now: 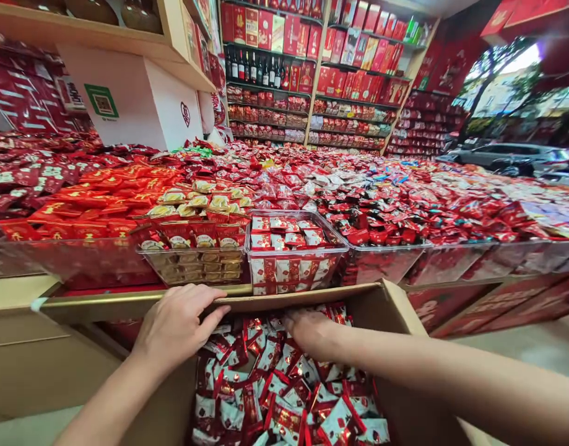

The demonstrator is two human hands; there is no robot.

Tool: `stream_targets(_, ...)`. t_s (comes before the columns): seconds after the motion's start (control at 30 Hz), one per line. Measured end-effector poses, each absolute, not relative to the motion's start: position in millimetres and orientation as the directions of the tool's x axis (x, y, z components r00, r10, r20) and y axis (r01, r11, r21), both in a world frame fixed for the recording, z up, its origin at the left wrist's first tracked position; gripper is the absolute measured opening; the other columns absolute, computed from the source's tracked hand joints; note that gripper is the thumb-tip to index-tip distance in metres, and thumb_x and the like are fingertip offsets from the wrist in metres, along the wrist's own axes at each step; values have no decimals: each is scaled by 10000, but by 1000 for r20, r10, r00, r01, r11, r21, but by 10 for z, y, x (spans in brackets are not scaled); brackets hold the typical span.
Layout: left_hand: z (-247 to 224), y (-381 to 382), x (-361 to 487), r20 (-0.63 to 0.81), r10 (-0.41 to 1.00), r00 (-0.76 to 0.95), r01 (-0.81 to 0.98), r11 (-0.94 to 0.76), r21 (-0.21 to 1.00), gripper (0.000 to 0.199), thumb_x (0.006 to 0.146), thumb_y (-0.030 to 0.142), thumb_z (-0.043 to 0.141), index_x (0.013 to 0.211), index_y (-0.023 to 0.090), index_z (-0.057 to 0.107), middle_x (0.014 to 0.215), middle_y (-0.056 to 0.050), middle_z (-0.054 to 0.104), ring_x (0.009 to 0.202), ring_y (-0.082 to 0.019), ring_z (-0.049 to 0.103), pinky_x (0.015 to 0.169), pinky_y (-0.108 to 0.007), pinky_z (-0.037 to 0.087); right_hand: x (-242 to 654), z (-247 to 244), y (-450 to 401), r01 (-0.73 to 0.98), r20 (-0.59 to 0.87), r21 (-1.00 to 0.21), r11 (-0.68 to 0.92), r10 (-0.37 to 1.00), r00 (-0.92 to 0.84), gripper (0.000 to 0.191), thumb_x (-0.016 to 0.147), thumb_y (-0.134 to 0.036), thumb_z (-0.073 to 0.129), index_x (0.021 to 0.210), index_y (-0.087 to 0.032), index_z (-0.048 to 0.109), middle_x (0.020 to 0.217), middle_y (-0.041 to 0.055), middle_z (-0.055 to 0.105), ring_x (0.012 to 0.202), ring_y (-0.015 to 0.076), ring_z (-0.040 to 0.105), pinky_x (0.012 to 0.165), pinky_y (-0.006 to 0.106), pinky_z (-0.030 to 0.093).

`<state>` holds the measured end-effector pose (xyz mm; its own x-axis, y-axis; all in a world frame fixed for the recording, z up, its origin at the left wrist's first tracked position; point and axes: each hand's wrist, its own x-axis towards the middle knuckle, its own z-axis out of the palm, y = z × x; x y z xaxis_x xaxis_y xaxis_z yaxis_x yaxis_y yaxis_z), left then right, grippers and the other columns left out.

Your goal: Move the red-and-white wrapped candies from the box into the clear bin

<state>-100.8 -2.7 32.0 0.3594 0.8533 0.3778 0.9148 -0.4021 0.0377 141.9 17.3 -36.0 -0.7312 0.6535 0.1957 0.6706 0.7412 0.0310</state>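
A cardboard box (407,310) stands before me, holding many small red-and-white wrapped sweets (284,415). My left hand (184,319) grips the far left part of its rim, fingers over the edge and thumb on the inner side. Inside the box, my right hand (309,334) reaches down into the sweets near the far wall. Its fingertips are hidden among the wrappers, so whether they hold anything does not show. Just beyond the rim, a clear plastic bin (298,253) contains neatly stacked packets (291,238) with similar red-and-white wrappers.
A bin of gold-and-red packets (195,238) and one of bright red packets (93,229) adjoin on the left. Dark red sweets (381,217) fill bins to the right. Shelves (312,74) with bottles and red boxes rise behind; a white pillar (126,105) stands back left.
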Motion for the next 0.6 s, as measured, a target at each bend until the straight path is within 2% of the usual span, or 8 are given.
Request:
stream_targets(0.07, 313, -31, -1006, 386, 852, 354, 916, -398, 39, 275, 775, 404, 441, 925, 214, 573, 886, -31, 660, 810, -217, 575, 736, -320, 388, 1290, -436, 226, 728, 75, 120, 675, 725, -685, 102, 628, -57, 540, 676, -80, 627, 616, 61, 629, 578, 169, 600, 504, 252, 437)
stream_targets(0.17, 308, -19, -1016, 402, 842, 359, 912, -408, 41, 258, 766, 387, 461, 918, 214, 579, 869, -33, 655, 796, -212, 569, 714, -322, 394, 1046, -561, 292, 749, -93, 196, 632, 773, -628, 219, 705, -57, 438, 646, -103, 644, 632, 46, 641, 651, 193, 619, 543, 301, 445)
stream_targets(0.23, 310, -1, -1032, 402, 838, 370, 905, -422, 47, 242, 766, 370, 468, 918, 218, 581, 863, -34, 652, 794, -208, 564, 702, -320, 403, 898, -647, 328, 720, -162, 182, 670, 743, -650, 187, 673, -31, 483, 636, -114, 647, 670, 62, 656, 671, 214, 622, 542, 326, 453)
stream_targets(0.33, 320, 11, -1062, 425, 823, 376, 897, -439, 57, 215, 762, 341, 488, 916, 223, 579, 855, -34, 651, 797, -209, 566, 709, -329, 422, 776, -660, 332, 689, -208, 137, 711, 701, -682, 76, 604, -57, 586, 572, -110, 631, 615, 89, 651, 581, 241, 618, 471, 346, 459)
stream_targets(0.43, 322, -47, -1056, 523, 739, 424, 837, -540, 85, 228, 740, 251, 531, 964, 231, 564, 963, -43, 627, 922, -216, 543, 804, -334, 422, 802, -423, 250, 607, -262, 92, 789, 608, -750, 55, 595, -102, 601, 543, -118, 606, 632, 92, 652, 586, 242, 616, 474, 355, 468)
stream_targets(0.5, 311, -125, -1002, 587, 674, 449, 778, -618, 114, 311, 719, 182, 546, 1018, 266, 541, 1045, -24, 600, 999, -209, 514, 864, -314, 411, 885, -144, 169, 533, -182, 41, 845, 531, -828, 47, 632, -153, 573, 610, -121, 600, 665, 85, 651, 584, 216, 612, 468, 313, 466)
stream_targets(0.6, 306, -232, -844, 658, 652, 377, 755, -628, 190, 422, 707, 188, 556, 1105, 311, 487, 1098, 8, 584, 1003, -191, 529, 857, -249, 439, 1061, 292, 65, 466, 157, -4, 885, 461, -873, 181, 733, -261, 467, 778, -111, 558, 678, 62, 634, 553, 168, 594, 412, 229, 408)
